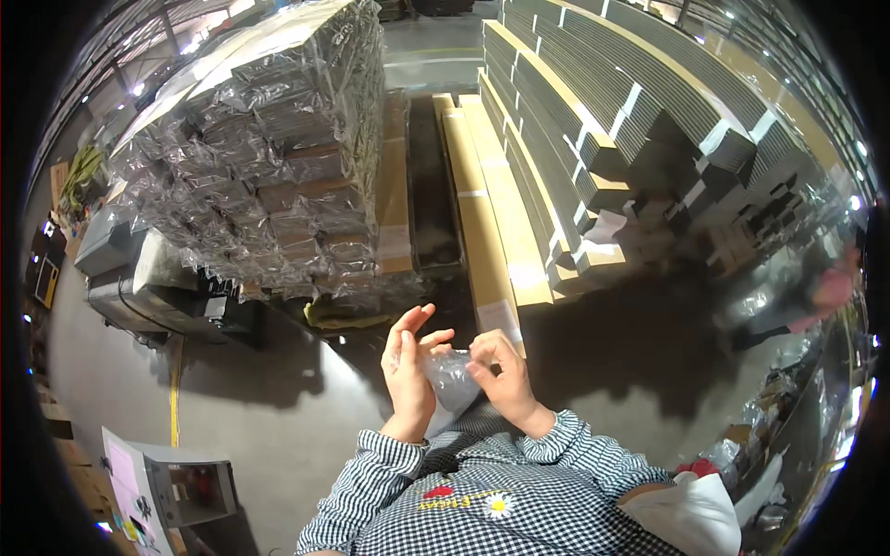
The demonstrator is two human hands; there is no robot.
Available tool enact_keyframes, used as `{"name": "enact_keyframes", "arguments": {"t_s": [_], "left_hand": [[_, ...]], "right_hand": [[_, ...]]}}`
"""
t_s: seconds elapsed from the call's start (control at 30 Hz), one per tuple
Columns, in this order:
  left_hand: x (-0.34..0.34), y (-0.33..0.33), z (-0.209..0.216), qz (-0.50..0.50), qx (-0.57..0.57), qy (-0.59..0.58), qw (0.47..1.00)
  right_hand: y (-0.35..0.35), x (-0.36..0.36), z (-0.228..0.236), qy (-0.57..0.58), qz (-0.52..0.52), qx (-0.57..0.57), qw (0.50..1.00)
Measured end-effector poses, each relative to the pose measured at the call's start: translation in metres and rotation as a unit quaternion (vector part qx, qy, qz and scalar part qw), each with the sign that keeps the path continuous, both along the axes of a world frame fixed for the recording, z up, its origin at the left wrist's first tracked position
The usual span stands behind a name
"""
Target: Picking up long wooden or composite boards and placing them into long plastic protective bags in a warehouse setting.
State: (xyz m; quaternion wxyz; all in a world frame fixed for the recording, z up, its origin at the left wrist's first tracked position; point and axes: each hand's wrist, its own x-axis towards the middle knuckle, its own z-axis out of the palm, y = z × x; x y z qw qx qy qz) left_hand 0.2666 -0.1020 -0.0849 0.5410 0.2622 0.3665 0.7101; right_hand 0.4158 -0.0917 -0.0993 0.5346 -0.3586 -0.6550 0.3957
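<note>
A crumpled piece of clear plastic film (451, 380) hangs between my two hands, in front of my checked apron. My right hand (505, 375) pinches the film's right side between thumb and bent fingers. On the other side, my left hand (408, 375) is raised with its fingers spread, and the film touches its palm side. Whether any left finger grips the film's edge is hard to make out. Both hands are apart from the stacks in front of me.
Ahead on the left rises a tall stack of plastic-wrapped bundles (278, 176). Strapped stacks of long panels (640, 102) stand at the right, beside long cardboard pieces (484, 222). A grey cabinet (190, 491) is near left; a person in pink (834, 287) is at far right.
</note>
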Motion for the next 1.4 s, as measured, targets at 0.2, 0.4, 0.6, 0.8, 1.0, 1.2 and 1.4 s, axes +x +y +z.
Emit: {"name": "enact_keyframes", "arguments": {"t_s": [0.2, 0.4, 0.6, 0.8, 1.0, 1.2, 1.4], "left_hand": [[0.008, -0.005, -0.01, -0.041, -0.061, 0.141, 0.987], [-0.013, -0.018, -0.062, -0.227, -0.194, 0.142, 0.944], [-0.006, -0.031, -0.085, -0.184, -0.195, -0.232, 0.935], [-0.005, 0.003, -0.155, -0.352, -0.041, 0.616, 0.703], [0.023, 0.053, -0.203, -0.295, -0.097, 0.736, 0.601], [0.001, 0.099, -0.161, -0.414, -0.019, 0.393, 0.821], [0.012, 0.122, -0.202, -0.448, -0.11, 0.617, 0.638]], "right_hand": [[0.009, 0.026, 0.007, -0.023, -0.129, -0.068, 0.989], [0.0, 0.037, -0.038, 0.319, 0.189, -0.346, 0.862], [0.001, 0.07, -0.07, 0.444, 0.321, -0.433, 0.715], [0.034, 0.147, -0.132, -0.323, 0.234, -0.211, 0.892], [0.076, 0.156, -0.18, -0.45, 0.159, -0.041, 0.878], [0.081, 0.134, -0.165, 0.108, 0.034, -0.351, 0.93], [0.09, 0.1, -0.235, -0.145, -0.2, -0.155, 0.957]]}}
